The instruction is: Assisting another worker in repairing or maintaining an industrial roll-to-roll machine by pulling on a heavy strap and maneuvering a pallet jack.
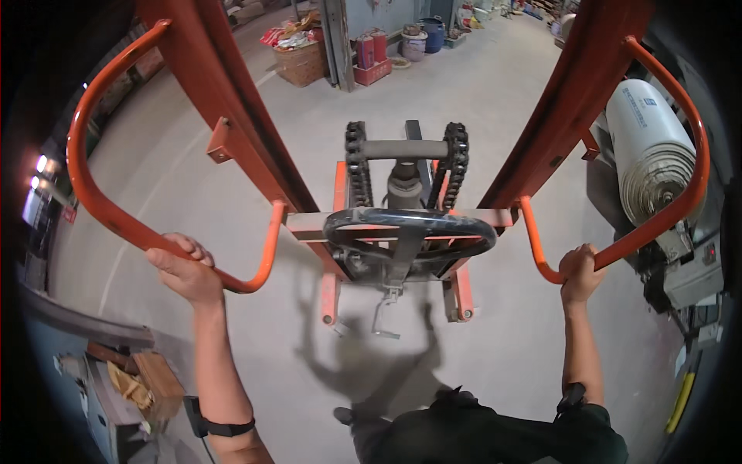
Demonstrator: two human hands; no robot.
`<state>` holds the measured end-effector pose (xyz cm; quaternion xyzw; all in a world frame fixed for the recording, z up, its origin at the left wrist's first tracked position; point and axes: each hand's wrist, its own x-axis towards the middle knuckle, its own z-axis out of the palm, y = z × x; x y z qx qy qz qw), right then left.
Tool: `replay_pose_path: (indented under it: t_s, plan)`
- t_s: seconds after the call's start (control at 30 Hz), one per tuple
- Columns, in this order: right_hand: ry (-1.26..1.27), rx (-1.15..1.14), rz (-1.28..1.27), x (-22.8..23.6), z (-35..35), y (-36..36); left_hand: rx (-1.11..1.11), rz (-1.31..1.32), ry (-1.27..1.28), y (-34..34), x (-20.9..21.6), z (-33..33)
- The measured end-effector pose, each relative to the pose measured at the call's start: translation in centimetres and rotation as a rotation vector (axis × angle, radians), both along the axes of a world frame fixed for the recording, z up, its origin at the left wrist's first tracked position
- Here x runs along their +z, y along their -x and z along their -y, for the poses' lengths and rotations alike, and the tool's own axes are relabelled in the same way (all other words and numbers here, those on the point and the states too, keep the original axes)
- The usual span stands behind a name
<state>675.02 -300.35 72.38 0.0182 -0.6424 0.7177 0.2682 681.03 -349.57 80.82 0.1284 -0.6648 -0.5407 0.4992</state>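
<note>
While the left hand is gripping the lower stretch of the left handle, an orange bent tube, the right hand is gripping the matching right handle close to its inner bend; the fingers of both hands are curling around the tubes; a black strap is circling the left forearm. Both handles are projecting from the orange lift frame, which is standing on the grey floor straight before the person, between the two arms; in its middle a black wheel is facing the person; behind this wheel, two dark chains are flanking a grey roller; two orange legs are reaching along the floor, and the person's shadow is falling near them. Farther out at the right, a large white roll is lying near a grey machine; at the lower left, a brown box is resting; beyond the frame, a full basket, two red cylinders and a blue barrel are standing.
</note>
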Motion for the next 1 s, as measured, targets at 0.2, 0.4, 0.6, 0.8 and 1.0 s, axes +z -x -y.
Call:
replay_pose_path:
  t_s: [0.2, 0.4, 0.6, 0.8, 1.0]
  plan:
    - [-0.056, -0.096, -0.035, -0.5, 0.6, -1.2, -0.134, 0.008, 0.0, 0.4, -1.0, 1.5]
    - [-0.076, -0.079, -0.068, -0.3, 2.2, -1.7, -0.088, -0.006, 0.004, 0.5, -1.8, 3.0]
    - [-0.059, -0.049, -0.084, -0.6, 1.8, -1.7, -0.063, -0.024, 0.021, 0.4, -1.6, 2.5]
    - [0.028, -0.012, -0.105, -1.3, 1.4, -2.8, -0.014, -0.041, -0.058, -0.2, -1.3, 1.5]
    - [0.028, -0.112, -0.042, -1.3, 1.0, -4.1, 0.0, -0.096, -0.133, -0.5, -1.5, 0.9]
